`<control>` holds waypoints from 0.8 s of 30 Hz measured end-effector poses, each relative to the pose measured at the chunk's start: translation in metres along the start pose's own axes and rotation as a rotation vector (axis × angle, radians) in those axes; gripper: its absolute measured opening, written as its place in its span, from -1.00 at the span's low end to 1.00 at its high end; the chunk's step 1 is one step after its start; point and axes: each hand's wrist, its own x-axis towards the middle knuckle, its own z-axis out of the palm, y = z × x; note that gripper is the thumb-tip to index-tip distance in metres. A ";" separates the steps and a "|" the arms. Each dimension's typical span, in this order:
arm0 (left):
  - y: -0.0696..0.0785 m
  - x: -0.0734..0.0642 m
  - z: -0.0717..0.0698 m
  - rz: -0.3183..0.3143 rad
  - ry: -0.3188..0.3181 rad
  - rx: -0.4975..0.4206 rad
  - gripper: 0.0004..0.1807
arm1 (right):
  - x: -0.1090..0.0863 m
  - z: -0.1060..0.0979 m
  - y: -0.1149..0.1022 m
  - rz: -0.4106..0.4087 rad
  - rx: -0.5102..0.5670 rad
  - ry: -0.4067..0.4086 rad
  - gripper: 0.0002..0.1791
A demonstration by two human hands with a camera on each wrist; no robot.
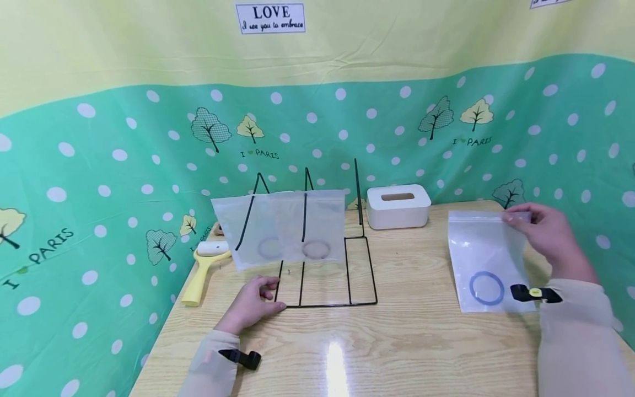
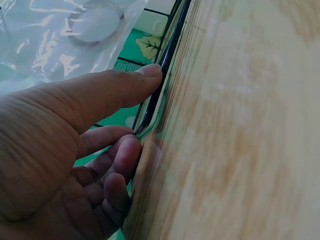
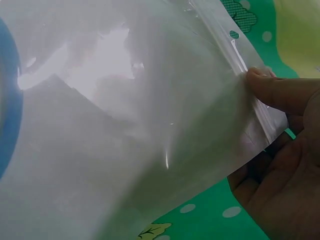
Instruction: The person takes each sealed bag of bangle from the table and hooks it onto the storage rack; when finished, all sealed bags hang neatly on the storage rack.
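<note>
In the head view my right hand point(image 1: 553, 240) pinches the top right corner of a translucent zip bag point(image 1: 483, 248) with a blue ring point(image 1: 486, 288) inside. Up close, the right wrist view has the thumb on the zip bag's point(image 3: 150, 130) ridged seal. My left hand point(image 1: 253, 302) holds the front left corner of a black wire rack point(image 1: 327, 305), thumb along the front wire and fingers curled by the corner. Two more zip bags point(image 1: 324, 220) hang on the rack's left and middle prongs, overlapping. Each shows a faint ring point(image 1: 316, 250) through the plastic.
A white tissue box point(image 1: 398, 208) stands behind and right of the rack. To the rack's left lies a lint roller with a yellow handle point(image 1: 197, 284). The wooden table point(image 1: 421, 353) meets a green dotted curtain point(image 1: 342, 127) at the back. The rack's right prong point(image 1: 358, 187) is bare.
</note>
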 end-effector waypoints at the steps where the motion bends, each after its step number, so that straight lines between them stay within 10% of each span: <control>1: 0.000 0.000 0.000 0.001 0.001 -0.001 -0.23 | -0.001 -0.001 -0.002 -0.006 0.001 0.006 -0.44; 24: -0.003 0.000 0.000 0.023 0.004 -0.012 -0.24 | -0.028 -0.015 -0.056 -0.159 0.087 0.082 -0.68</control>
